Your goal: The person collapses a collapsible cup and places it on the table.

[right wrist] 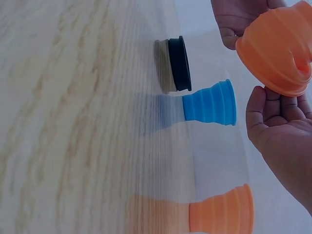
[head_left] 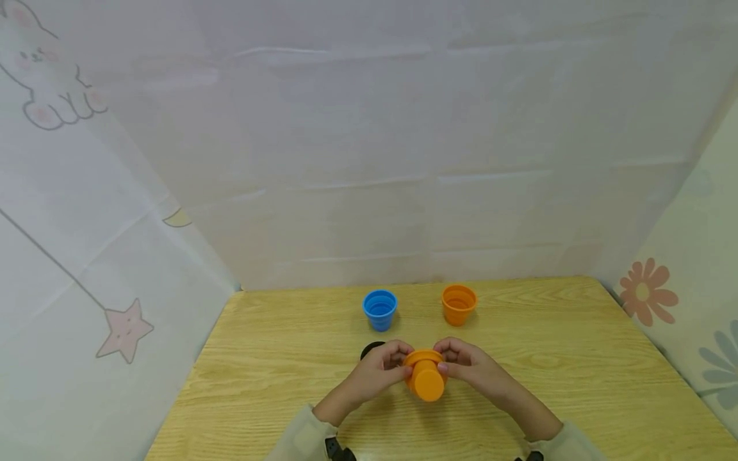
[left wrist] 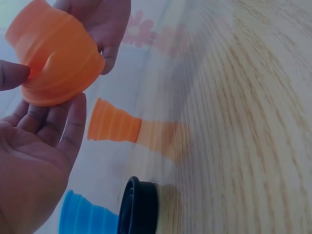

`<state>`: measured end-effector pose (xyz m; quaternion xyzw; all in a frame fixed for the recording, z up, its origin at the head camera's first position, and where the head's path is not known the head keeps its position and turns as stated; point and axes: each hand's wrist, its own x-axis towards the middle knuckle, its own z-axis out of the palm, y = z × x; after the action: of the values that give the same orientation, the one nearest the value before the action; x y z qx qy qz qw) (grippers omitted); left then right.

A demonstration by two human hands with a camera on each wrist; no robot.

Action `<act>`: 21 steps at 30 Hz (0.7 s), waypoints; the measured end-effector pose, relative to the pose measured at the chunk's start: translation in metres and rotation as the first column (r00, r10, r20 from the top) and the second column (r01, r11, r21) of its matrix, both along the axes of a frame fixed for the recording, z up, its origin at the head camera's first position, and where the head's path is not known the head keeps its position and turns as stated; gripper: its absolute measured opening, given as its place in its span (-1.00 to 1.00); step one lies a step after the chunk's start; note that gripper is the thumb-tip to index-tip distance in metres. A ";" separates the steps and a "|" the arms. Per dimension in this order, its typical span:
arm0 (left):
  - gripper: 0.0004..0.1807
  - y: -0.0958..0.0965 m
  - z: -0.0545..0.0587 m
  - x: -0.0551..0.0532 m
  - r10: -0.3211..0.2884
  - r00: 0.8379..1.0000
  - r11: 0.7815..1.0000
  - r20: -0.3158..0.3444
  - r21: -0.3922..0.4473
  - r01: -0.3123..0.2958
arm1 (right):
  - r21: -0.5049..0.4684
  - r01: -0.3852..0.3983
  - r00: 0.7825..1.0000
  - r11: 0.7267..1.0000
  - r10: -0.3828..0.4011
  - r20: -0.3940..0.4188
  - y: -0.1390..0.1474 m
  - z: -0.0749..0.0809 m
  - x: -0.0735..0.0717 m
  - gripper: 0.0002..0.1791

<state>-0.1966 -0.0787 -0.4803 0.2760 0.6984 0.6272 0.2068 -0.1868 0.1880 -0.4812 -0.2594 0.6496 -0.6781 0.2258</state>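
Observation:
Both hands hold an orange collapsible cup [head_left: 428,382] above the table, its base turned toward me. My left hand [head_left: 380,369] pinches the left side of its rim, the thumb pressing into the soft wall. On the opposite side my right hand [head_left: 474,368] grips the rim in the same way. In the left wrist view the held cup [left wrist: 61,53] has a dented wall beside the thumb. Partly behind my left hand lies a low black collapsed cup [right wrist: 179,63]. A blue collapsible cup [head_left: 380,310] and another orange collapsible cup [head_left: 459,305] stand upright farther back.
The wooden table [head_left: 259,358] ends at a pale cloth wall [head_left: 369,192] behind the standing cups. Printed cloth also hangs along the left and right sides.

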 end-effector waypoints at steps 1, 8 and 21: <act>-0.68 0.000 0.001 0.000 -0.007 1.000 1.000 0.012 0.008 0.007 | -0.004 -0.003 1.000 1.000 0.003 0.006 0.000 0.001 0.000 -0.68; -0.60 0.001 0.006 0.003 -0.052 0.997 0.997 0.055 -0.048 0.054 | 0.013 -0.003 1.000 1.000 0.003 0.018 -0.002 0.000 0.001 -0.69; -0.68 0.006 0.006 0.004 0.028 0.999 0.991 0.026 -0.134 -0.024 | 0.132 0.031 0.998 0.991 -0.038 0.050 -0.005 0.002 0.001 -0.66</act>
<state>-0.1925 -0.0730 -0.4739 0.2437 0.7394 0.5854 0.2263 -0.1854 0.1825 -0.4790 -0.2147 0.6909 -0.6444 0.2475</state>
